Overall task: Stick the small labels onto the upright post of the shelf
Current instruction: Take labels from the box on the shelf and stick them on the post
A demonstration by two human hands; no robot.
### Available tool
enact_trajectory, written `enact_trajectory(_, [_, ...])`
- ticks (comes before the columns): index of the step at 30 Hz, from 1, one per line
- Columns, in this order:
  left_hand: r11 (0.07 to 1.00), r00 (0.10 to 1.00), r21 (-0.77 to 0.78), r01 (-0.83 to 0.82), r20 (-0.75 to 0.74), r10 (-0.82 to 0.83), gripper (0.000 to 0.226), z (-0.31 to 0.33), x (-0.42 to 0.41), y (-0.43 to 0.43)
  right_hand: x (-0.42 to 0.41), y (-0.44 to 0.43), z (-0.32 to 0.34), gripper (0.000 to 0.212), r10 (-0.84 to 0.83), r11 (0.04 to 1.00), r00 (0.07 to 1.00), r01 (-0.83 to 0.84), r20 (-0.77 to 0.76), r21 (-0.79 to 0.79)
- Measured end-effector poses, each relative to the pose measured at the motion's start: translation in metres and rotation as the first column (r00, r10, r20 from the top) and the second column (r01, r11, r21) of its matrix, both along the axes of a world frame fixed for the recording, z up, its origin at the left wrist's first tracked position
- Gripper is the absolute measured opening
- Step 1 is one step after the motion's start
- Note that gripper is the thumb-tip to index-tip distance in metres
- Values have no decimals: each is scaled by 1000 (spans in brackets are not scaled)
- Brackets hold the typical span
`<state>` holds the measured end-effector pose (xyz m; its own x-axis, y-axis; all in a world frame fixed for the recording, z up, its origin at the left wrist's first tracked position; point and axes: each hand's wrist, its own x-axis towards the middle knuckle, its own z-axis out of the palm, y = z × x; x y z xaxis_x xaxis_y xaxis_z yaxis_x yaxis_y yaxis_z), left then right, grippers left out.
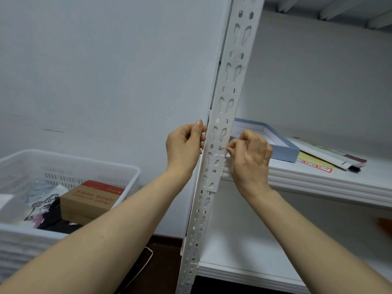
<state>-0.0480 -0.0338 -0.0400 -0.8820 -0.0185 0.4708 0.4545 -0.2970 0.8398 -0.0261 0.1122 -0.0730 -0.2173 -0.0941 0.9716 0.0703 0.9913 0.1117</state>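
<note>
Two forearms rise past a white basket [70, 166] holding a cardboard box [89, 200], low on the left, and meet at the slotted white post [228, 98]. The left hand [184, 145] curls its fingers round the post's left edge, thumb up along it, probably to steady the work. The right hand [251, 157] comes in from the other side, fingertips pinched together against the post's face on what I take to be a small label [220, 148], though it is too faint to be sure. The flat metal between the slots is narrow, so a label has little margin before it overhangs a hole or the edge. Just behind the right hand the front of the shelf [328, 183] juts out and crowds the wrist, while the left side has free room. Farther back on the shelf lie a blue tray [285, 152] and a yellow sheet [314, 164] of more labels, then the pale wall [106, 71].
</note>
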Motion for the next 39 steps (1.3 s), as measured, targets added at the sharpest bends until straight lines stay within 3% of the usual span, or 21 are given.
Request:
enact_trajectory(5, [1000,1000,1,12,9,-12,29,-1,-3,1,9,-1,3,24,116,964,992,-102,45,-247])
enact_trajectory(7, [1000,999,2,31,14,-31,27,-2,-2,4,13,-1,7,27,188,947,981,-165,57,-275])
enact_trajectory(11, [999,998,-3,49,30,-49,27,-3,-3,8,12,2,9,21,144,989,987,-141,70,-45])
enact_trajectory(14, [999,999,-13,34,35,-34,27,-4,-4,9,8,2,13,8,94,987,994,-86,-48,134])
enact_trajectory(18, [999,999,-27,33,34,-33,27,-4,-3,9,9,1,19,19,8,949,986,46,-167,313])
enact_trajectory(31, [999,999,-37,20,36,-19,27,-1,0,5,-3,-2,32,17,-57,880,984,129,-169,457])
enact_trajectory(39, [999,1000,-47,7,24,-6,28,5,4,-3,0,2,28,12,-90,947,986,128,-139,294])
